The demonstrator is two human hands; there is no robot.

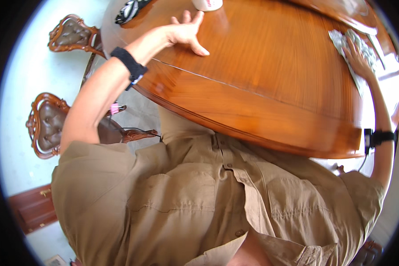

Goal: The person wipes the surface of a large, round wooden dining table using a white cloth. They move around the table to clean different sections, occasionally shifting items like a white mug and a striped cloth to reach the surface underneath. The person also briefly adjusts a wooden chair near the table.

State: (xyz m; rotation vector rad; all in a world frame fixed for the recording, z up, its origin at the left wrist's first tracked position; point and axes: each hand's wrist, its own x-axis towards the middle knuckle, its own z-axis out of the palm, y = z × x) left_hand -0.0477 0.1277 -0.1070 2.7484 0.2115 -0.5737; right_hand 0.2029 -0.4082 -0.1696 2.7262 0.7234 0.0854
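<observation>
My left hand [185, 33] is over the polished wooden table [252, 63], fingers spread and empty. Its fingertips come close to a white cup [207, 4] with red lettering, cut off by the top of the picture; whether they touch it I cannot tell. On the far right, my right hand [356, 60] presses a crumpled grey-and-white cloth [369, 53] onto the tabletop. The cloth spreads out past the fingers and under the wrist. A black strap circles each forearm.
A black-and-white patterned item [130, 11] lies at the table's far left edge. A raised, glossy wooden part [335, 13] stands along the back right. Two carved chairs with tufted leather backs [71, 31] [50, 121] are on the left. Thin cables hang near the lower chair.
</observation>
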